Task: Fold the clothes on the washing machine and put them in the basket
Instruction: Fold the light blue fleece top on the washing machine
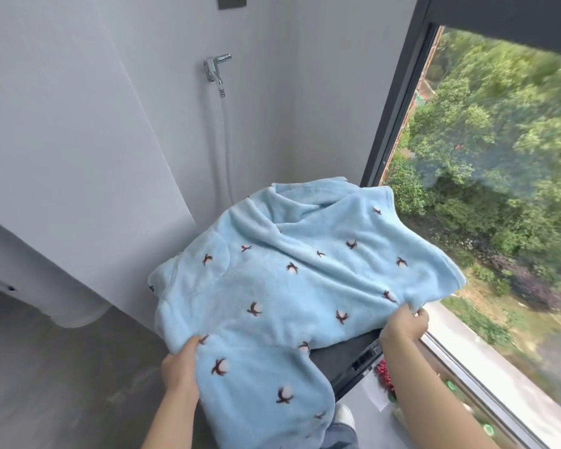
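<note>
A soft blue top (292,273) with little dark flower marks lies spread over the dark washing machine (347,354), and one part of it — a sleeve, it looks like — hangs down off the near edge toward 6 o'clock. The left hand (180,364) pinches the near edge of the cloth at about 7 o'clock, fingers curled into the fluff. The right hand (405,322) grips the near edge at about 4 o'clock, thumb and fingers closed on a bunched fold.

From both grips, most of the top lies away toward 12 o'clock, up to the wall (143,124) and the window (499,157). Its long way runs from 7 o'clock to 1 o'clock. Both hands are on the near side, so the far end is the part they cannot reach — I think the next move is to pull or lift the near edge. I see no basket in this view
</note>
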Demonstrator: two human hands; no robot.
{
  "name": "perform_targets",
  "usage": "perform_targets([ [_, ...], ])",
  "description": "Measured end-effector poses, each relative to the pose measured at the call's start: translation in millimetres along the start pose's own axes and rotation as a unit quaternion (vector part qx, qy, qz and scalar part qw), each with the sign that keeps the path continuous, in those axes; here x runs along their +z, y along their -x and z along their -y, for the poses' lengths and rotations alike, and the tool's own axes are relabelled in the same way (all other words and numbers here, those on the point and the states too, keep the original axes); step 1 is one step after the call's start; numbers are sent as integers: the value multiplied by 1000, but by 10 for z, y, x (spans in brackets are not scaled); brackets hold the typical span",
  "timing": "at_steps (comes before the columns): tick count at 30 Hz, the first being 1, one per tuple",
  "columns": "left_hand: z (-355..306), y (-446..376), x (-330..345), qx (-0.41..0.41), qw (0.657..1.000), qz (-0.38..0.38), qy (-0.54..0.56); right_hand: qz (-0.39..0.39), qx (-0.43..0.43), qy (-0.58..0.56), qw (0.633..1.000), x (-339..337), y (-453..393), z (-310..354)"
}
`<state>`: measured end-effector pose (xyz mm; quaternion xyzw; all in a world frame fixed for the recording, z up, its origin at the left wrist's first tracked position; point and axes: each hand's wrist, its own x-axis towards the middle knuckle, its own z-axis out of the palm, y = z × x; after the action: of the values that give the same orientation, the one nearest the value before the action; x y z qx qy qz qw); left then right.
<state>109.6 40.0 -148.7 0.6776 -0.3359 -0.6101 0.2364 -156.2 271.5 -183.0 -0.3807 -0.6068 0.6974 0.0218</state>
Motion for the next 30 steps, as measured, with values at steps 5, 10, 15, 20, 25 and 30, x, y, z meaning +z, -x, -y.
perform_targets([
  [5, 125, 10, -196, 97, 993, -13, 72, -36, -50, -38, 997, -71, 14, 109],
  [10, 310, -161, -430, 64, 996, -15, -51, -84, 28, -16, 996, -199, 98, -85],
  [15, 184, -1, -349, 256, 903, -98, -330, -18, -257, 219, 941, -257, 594, -201],
  [20, 223, 135, 147, 468, 731, 154, -473, 346, -428, 469, 691, -191, 872, -429],
  [25, 561, 60, 144, 387, 565, 243, -687, 362, -385, 671, 520, -414, 782, -696],
  [30, 452, 79, 54, 366, 534, 271, -713, 329, -383, 672, 541, -565, 936, -736],
])
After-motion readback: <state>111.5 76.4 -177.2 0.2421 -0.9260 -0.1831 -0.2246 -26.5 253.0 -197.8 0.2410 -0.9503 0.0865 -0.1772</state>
